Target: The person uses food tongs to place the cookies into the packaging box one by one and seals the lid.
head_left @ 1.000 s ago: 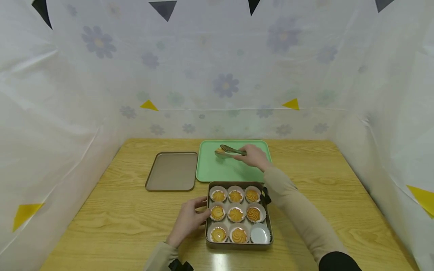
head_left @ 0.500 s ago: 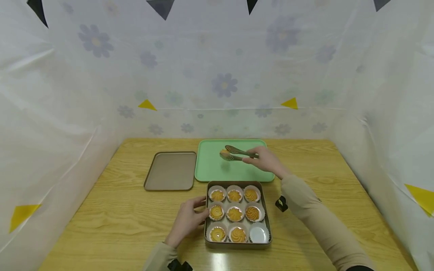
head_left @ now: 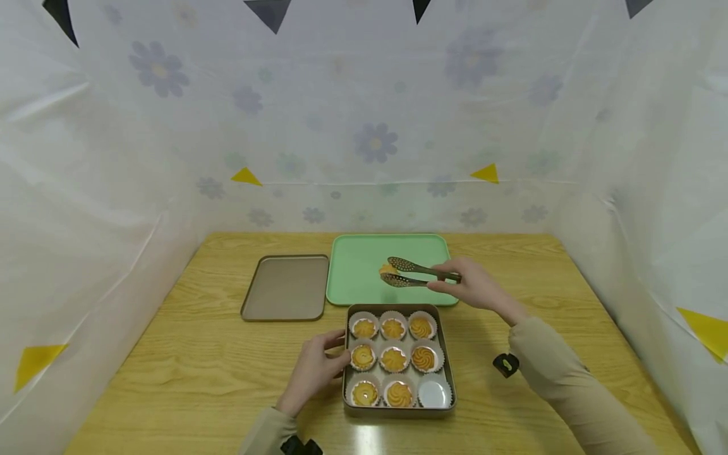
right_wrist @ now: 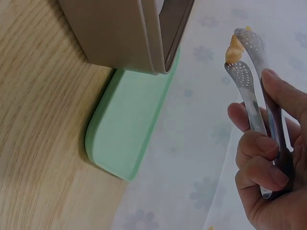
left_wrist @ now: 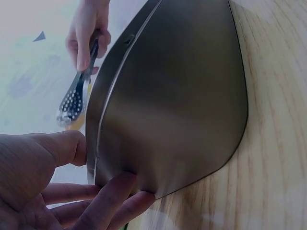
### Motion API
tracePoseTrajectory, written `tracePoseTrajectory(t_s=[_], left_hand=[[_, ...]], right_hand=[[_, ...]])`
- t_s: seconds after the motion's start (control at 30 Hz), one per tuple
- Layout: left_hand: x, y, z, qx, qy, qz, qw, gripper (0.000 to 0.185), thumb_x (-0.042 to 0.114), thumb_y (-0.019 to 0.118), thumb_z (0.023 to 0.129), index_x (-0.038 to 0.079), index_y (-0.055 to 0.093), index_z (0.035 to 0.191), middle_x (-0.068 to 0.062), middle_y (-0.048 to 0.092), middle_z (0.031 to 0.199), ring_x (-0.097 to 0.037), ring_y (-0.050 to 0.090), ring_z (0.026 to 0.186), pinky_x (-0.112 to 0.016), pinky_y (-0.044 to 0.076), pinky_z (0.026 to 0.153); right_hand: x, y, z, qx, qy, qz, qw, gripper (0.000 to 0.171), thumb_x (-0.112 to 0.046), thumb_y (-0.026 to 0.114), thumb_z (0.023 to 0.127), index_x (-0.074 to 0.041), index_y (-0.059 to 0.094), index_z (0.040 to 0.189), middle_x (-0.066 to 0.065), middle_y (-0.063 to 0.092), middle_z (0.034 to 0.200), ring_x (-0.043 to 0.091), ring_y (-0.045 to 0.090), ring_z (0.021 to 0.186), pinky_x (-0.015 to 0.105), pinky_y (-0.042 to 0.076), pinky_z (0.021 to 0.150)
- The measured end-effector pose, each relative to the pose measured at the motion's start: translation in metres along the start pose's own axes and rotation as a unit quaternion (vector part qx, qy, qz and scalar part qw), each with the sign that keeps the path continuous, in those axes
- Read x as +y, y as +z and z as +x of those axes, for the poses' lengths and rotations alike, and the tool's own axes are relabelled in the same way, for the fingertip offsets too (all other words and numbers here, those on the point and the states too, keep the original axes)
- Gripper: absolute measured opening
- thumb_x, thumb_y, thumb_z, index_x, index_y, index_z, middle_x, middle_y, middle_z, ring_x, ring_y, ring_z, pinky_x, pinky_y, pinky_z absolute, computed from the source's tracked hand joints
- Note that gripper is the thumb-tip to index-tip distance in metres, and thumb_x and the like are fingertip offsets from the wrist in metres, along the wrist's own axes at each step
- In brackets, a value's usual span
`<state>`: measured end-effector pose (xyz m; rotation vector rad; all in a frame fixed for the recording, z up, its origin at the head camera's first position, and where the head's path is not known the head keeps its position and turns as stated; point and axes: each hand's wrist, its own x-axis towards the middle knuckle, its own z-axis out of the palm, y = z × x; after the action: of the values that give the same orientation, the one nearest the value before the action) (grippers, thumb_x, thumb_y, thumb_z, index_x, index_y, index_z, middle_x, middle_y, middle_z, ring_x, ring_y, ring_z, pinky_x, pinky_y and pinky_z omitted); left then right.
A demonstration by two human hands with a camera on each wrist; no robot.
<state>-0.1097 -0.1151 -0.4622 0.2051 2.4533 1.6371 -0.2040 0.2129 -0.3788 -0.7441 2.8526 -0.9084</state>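
Lid [head_left: 286,287]: a flat grey-brown metal lid lying on the desk [head_left: 188,373] at the left, just beside the green tray's left edge.
Left hand [head_left: 314,370]: rests on the desk against the left wall of the tin; fingers [left_wrist: 108,201] lie fairly straight along the tin's side and corner, thumb on the rim, not curled round anything.
Tin [head_left: 399,412]: square metal tin near the front of the desk, just in front of the green tray; nine white paper cups inside, eight with a swirled cookie, the front-right cup [head_left: 435,394] bare.
Green tray [head_left: 358,287]: pale green, flat on the desk behind the tin.
Cookie [head_left: 388,270]: small golden piece pinched between the tong tips, over the front part of the green tray, clear of the tin.
Tongs [head_left: 418,273]: perforated metal tongs, tips pointing left, squeezed narrow on the cookie.
Right hand [head_left: 476,287]: over the tray's front-right corner, fingers [right_wrist: 261,160] curled round the tong handles, pressing them together.
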Motion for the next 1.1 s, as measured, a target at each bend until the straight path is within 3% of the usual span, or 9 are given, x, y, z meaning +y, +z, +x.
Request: tracePoseTrajectory(t_s=[0.17,0.37,0.57,0.73,0.93,1.1], left_hand=[[0.000,0.000,0.000,-0.001,0.002,0.004,1.0000,0.051,0.004,0.066,0.088,-0.009,0.056,0.137,-0.036,0.064,0.127,-0.040,0.075,0.095,-0.024,0.065,0.069],[0.000,0.000,0.000,-0.001,0.002,0.004,1.0000,0.051,0.004,0.066,0.088,-0.008,0.056,0.137,-0.036,0.063,0.127,-0.040,0.075,0.095,-0.024,0.065,0.069],[0.000,-0.001,-0.001,-0.001,0.001,0.008,1.0000,0.051,0.005,0.066,0.089,-0.008,0.056,0.137,-0.036,0.063,0.127,-0.040,0.075,0.095,-0.025,0.066,0.070],[0.000,-0.001,-0.001,-0.001,0.004,0.013,0.9999,0.050,0.005,0.066,0.089,-0.008,0.057,0.136,-0.035,0.064,0.126,-0.040,0.075,0.094,-0.025,0.066,0.070],[0.000,-0.001,-0.001,0.000,0.001,0.013,0.9999,0.051,0.006,0.066,0.089,-0.008,0.056,0.136,-0.035,0.064,0.127,-0.039,0.075,0.095,-0.025,0.066,0.070],[0.000,-0.001,-0.001,0.000,-0.001,0.018,0.9998,0.051,0.006,0.067,0.089,-0.008,0.056,0.137,-0.035,0.064,0.126,-0.040,0.075,0.095,-0.027,0.066,0.072]], right_hand=[[0.004,-0.008,-0.021,-0.011,-0.029,0.003,1.000,0.042,-0.027,0.068,0.095,0.001,0.068,0.127,0.015,0.074,0.113,0.009,0.059,0.076,0.025,0.049,0.061],[0.013,-0.016,-0.041,-0.025,-0.062,0.002,0.998,0.034,-0.024,0.070,0.094,-0.004,0.071,0.122,0.003,0.072,0.101,0.000,0.040,0.058,0.020,0.039,0.052],[0.020,-0.021,-0.053,-0.062,-0.101,0.007,0.993,0.034,-0.024,0.069,0.095,-0.005,0.072,0.122,0.010,0.075,0.110,-0.005,0.037,0.054,0.018,0.040,0.050],[0.025,-0.024,-0.059,-0.104,-0.110,0.007,0.988,0.033,-0.028,0.068,0.095,-0.010,0.072,0.123,-0.003,0.073,0.098,-0.006,0.037,0.056,0.016,0.040,0.049],[0.028,-0.028,-0.063,-0.156,-0.110,0.018,0.982,0.029,-0.031,0.067,0.096,-0.014,0.073,0.118,-0.006,0.073,0.100,-0.007,0.042,0.062,0.016,0.042,0.054],[0.026,-0.031,-0.064,-0.195,-0.108,0.043,0.974,0.025,-0.032,0.068,0.095,-0.019,0.073,0.116,-0.014,0.068,0.091,-0.007,0.041,0.063,0.016,0.040,0.053]])
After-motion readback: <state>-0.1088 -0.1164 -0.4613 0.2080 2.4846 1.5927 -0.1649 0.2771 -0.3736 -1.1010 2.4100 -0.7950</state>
